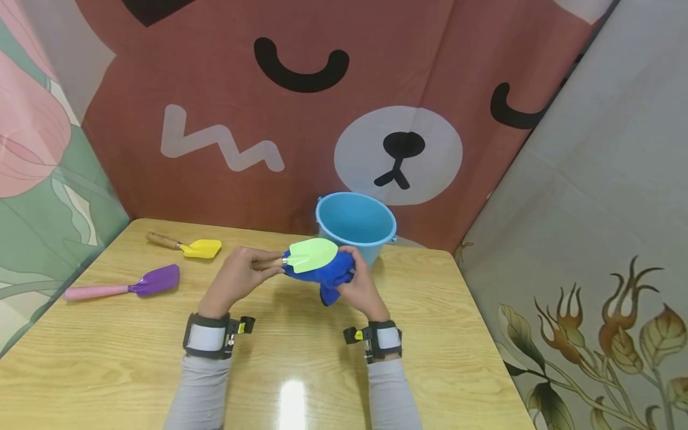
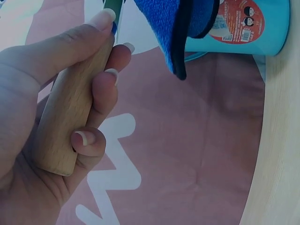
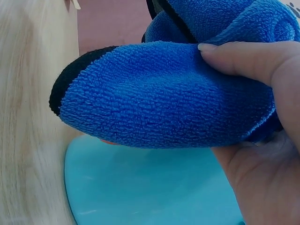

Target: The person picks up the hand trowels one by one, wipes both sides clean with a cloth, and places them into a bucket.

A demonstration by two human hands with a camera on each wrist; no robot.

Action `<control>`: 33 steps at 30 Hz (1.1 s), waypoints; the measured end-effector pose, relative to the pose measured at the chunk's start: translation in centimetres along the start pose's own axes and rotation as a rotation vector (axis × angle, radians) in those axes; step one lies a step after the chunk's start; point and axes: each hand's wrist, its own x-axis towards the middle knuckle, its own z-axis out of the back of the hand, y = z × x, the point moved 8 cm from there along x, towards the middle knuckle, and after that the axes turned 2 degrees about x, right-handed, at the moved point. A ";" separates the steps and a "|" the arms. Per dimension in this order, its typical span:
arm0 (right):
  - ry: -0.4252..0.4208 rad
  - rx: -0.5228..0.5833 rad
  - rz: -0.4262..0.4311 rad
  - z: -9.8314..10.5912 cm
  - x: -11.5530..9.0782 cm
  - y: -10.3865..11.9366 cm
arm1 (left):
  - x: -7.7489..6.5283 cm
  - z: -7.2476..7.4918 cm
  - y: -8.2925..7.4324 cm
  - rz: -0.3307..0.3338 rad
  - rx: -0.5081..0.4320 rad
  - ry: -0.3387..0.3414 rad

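Observation:
My left hand (image 1: 236, 278) grips the wooden handle (image 2: 70, 103) of a small trowel with a light green blade (image 1: 312, 255). In the left wrist view the fingers curl round that handle, thumb near its top. A blue terry cloth (image 3: 154, 98) with a black edge is bunched in my right hand (image 1: 361, 283), pinched between thumb and fingers. The cloth lies behind and under the green blade in the head view, a corner of it hanging down. Both hands are raised above the table, in front of a light blue bucket (image 1: 355, 224).
On the wooden table (image 1: 290, 352), a yellow trowel (image 1: 201, 248) with a wooden handle and a purple shovel (image 1: 156, 280) with a pink handle lie at the left. The bucket stands at the back against a printed curtain (image 1: 226, 191). Another patterned curtain (image 1: 564, 209) hangs at the right.

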 end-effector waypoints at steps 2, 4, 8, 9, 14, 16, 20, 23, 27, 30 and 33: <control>0.000 0.002 0.009 0.1 0.0 0.0 | -0.1 0.1 0.2 0.004 -0.003 0.003; 0.000 0.004 0.018 0.1 0.0 0.1 | -0.1 0.2 0.4 0.001 -0.005 0.005; -0.010 0.017 0.018 0.3 0.0 0.2 | -0.3 0.3 0.8 -0.015 -0.009 0.010; -0.015 0.016 0.016 0.3 0.0 0.2 | -0.3 0.4 0.8 -0.021 -0.010 0.012; -0.034 0.022 0.004 0.4 0.0 0.2 | -0.4 0.7 1.4 -0.018 -0.028 0.016; -0.039 0.025 0.003 0.5 -0.1 0.2 | -0.5 0.8 1.7 -0.012 -0.046 0.020; -0.046 0.037 0.009 0.6 -0.1 0.3 | -0.8 1.3 2.3 -0.005 -0.069 0.020; -0.052 0.039 0.013 0.7 -0.1 0.3 | -1.1 1.8 2.8 0.007 -0.059 0.005; -0.063 0.037 0.033 0.9 0.0 0.4 | -1.3 2.4 2.8 0.026 -0.038 -0.005; -0.066 0.031 0.057 0.8 0.0 0.5 | -1.4 2.4 2.3 0.021 -0.062 -0.005; -0.058 0.020 0.074 0.6 0.1 0.5 | -1.1 2.1 1.5 -0.002 -0.115 -0.017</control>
